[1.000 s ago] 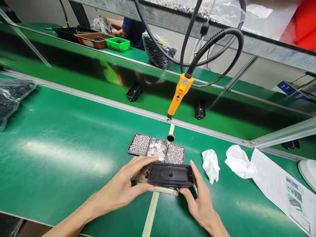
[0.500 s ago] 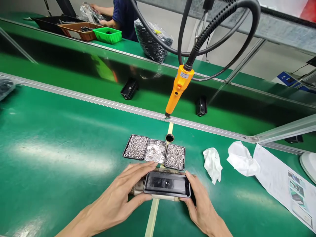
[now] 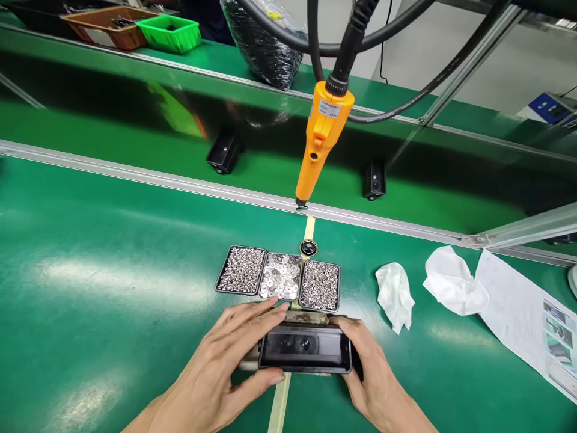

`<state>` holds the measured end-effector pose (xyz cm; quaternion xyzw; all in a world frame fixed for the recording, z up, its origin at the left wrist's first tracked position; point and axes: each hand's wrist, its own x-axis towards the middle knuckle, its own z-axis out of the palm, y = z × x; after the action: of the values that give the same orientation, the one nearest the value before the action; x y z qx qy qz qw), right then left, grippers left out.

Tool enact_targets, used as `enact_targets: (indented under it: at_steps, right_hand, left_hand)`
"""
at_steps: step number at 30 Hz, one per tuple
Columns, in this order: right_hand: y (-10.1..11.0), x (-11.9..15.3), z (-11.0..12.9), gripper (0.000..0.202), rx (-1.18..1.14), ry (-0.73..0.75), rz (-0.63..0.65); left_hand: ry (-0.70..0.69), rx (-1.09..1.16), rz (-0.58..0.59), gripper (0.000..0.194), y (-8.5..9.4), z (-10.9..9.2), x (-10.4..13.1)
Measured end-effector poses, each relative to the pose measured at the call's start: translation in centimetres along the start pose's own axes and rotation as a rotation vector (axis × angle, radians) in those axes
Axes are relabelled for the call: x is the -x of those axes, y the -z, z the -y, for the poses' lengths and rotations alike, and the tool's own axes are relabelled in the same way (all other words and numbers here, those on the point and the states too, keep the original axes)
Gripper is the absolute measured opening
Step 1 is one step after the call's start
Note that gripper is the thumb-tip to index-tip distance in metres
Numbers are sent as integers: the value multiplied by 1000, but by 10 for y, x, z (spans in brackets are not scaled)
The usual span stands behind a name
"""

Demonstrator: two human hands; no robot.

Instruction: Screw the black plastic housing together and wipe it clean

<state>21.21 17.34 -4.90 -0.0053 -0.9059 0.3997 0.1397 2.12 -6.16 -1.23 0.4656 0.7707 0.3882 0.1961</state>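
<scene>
A black rectangular plastic housing (image 3: 305,351) lies flat on a pale fixture (image 3: 249,363) near the front of the green table. My left hand (image 3: 225,367) grips its left end, fingers over the top edge and thumb below. My right hand (image 3: 372,370) holds its right end. Just beyond the housing sit three small black trays (image 3: 278,277) filled with small silver screws and washers. An orange electric screwdriver (image 3: 319,144) hangs on a black cable above the rail, untouched.
A small black round cap (image 3: 308,247) sits behind the trays. Two crumpled white wipes (image 3: 395,293) and a printed sheet (image 3: 532,319) lie to the right. Black parts (image 3: 222,153) ride the conveyor beyond the metal rail (image 3: 135,174). Bins (image 3: 169,33) and a bag of black parts (image 3: 261,42) stand far back.
The housing has been lowered from a tilted, raised hold down flat onto the fixture. Both hands stayed on its ends. The view has tipped downward and moved closer.
</scene>
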Motion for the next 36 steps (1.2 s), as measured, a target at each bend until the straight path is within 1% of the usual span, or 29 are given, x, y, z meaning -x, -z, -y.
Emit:
enact_targets:
  at_steps: [5,7,9,10,11,12,13,14,16,17,18,19,21,25,29,32,36]
  right_hand:
    - [1,-3,3,67,42,12,-24]
    - [1,0,2,66,86,18,-30]
    - [0,7,0,64,149,15,-20]
    - [0,11,-2,64,176,8,-11]
    - [-1,15,-4,64,193,-4,-7]
    - [-2,18,-6,65,192,-23,-15]
    - [-3,19,-8,65,167,-50,-37]
    - [-3,20,-10,65,119,-89,-73]
    - [-4,18,-13,61,-12,-185,-174]
    - [-4,15,-13,58,-78,-228,-227]
    - [-4,12,-14,55,-134,-264,-267]
    - [-3,9,-14,51,-172,-288,-296]
    - [-2,4,-15,46,-202,-314,-320]
    - [-1,1,-16,41,-193,-347,-312]
    - [-3,4,-18,39,-171,-409,-293]
    - [-3,3,-18,39,-174,-445,-293]
    - [-2,-2,-15,36,-184,-471,-301]
  left_hand:
    - [12,13,-3,72,-3,0,0]
    - [10,25,16,72,-1,0,-1]
    - [24,58,86,72,7,0,-4]
    - [38,92,134,68,13,0,-7]
    - [59,134,172,61,20,0,-11]
    - [96,170,177,52,27,2,-16]
    - [138,181,138,44,34,3,-22]
    - [183,160,59,37,41,6,-29]
    - [236,22,-142,28,52,12,-42]
    - [232,-52,-199,26,55,16,-49]
    - [226,-102,-224,26,57,20,-55]
    - [206,-136,-222,25,58,23,-60]
    - [148,-172,-182,25,55,28,-69]
    - [18,-223,-91,21,39,33,-79]
    - [-5,-267,-77,19,26,38,-81]
    - [-15,-288,-85,21,23,41,-85]
    - [-45,-300,-60,18,21,41,-97]
